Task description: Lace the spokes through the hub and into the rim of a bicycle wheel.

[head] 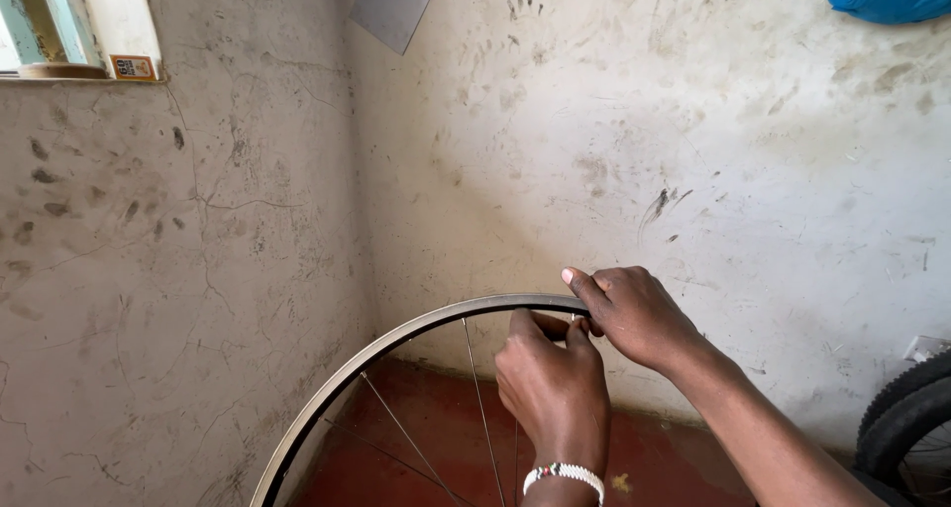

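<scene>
Here, a bare silver metal bicycle wheel rim (416, 327) with thin wire spokes (478, 398) is held upright in the wall corner — its top arc pinched by the right hand (634, 314), a spoke end nipped by the left hand (555, 388) — and is judged light, stiff, best gripped at the rim.

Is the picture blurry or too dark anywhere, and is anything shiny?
Head view: even daylight and sharp focus on the left hand, right hand and bare wheel rim; the rim shows only a soft sheen, no harsh glare; the red floor beneath is dimmer; the wall corner bends slightly from the wide lens.
</scene>
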